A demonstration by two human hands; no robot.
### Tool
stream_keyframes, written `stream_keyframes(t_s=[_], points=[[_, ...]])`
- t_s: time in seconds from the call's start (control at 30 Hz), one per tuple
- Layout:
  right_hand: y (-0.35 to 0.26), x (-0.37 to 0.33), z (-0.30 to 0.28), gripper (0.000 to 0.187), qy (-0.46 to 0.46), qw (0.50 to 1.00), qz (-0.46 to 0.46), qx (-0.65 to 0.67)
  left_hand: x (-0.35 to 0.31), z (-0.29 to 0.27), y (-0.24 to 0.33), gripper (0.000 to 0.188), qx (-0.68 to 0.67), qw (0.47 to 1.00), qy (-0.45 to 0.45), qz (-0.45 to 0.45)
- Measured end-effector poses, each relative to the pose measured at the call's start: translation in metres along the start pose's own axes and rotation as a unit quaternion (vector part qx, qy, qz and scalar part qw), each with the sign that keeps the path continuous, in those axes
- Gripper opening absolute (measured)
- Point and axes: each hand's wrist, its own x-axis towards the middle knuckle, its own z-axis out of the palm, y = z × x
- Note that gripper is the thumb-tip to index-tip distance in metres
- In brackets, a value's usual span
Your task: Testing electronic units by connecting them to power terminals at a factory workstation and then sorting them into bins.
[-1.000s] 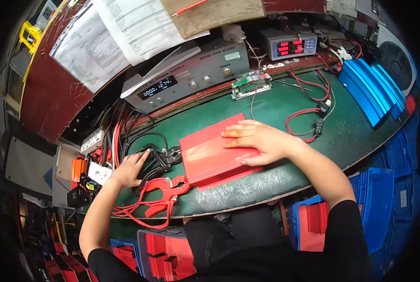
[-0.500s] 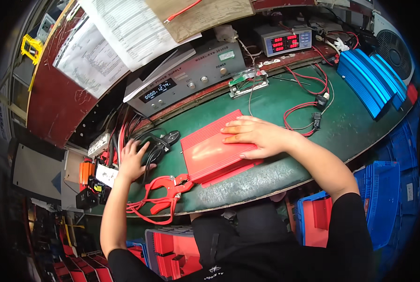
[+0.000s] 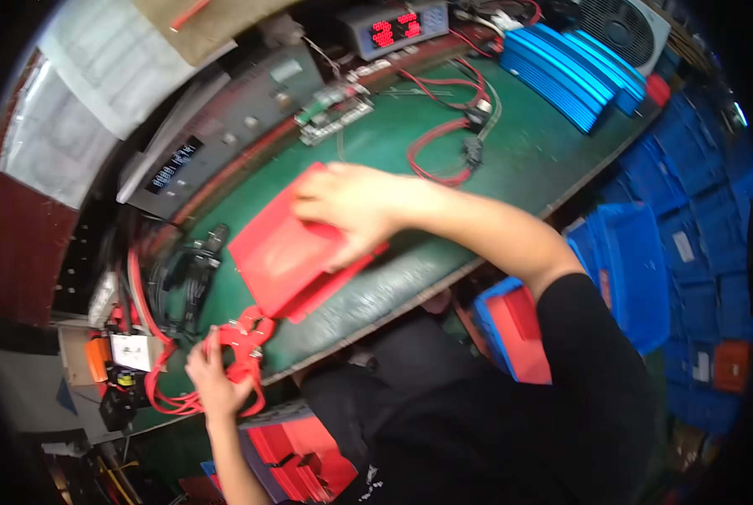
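While our right hand [image 3: 355,206] has stayed palm down on the red case [image 3: 275,257], our left hand [image 3: 218,383] has left the black leads [image 3: 189,295] and come down to the red clamp [image 3: 247,332]. A second ago the black clamp [image 3: 214,242] met the case's left side; now it lies among its leads, apart from the case. For the work in hand, that leaves the black side free of the case and puts the left hand at the red side, with the right, we judge, steadying the case. Left thumb and fingers stand around the red handles, but with this blur we cannot tell whether they grip. The right fingers reach across the case's top, thumb spread toward us. The case lies on the green bench [image 3: 545,164], its near left corner just beside the red clamp.
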Motion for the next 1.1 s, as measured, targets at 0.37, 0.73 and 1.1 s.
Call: stream_keyframes(t_s=[0.37, 0.73, 1.1], points=[[-0.038, 0.019, 0.017, 0.123, -0.172, 0.981, 0.079, -0.033, -0.013, 0.016, -0.043, 0.052, 0.138, 0.962, 0.219, 0.084], [-0.163, -0.205, -0.055, 0.112, 0.145, 0.768, 0.250, 0.571, -0.050, 0.028, 0.214, 0.094, -0.648, 0.751, 0.064, 0.110], [-0.291, -0.405, 0.068, 0.079, 0.425, 0.446, 0.535, 0.578, -0.047, 0.158, 0.406, 0.064, -0.763, 0.484, -0.426, 0.035]])
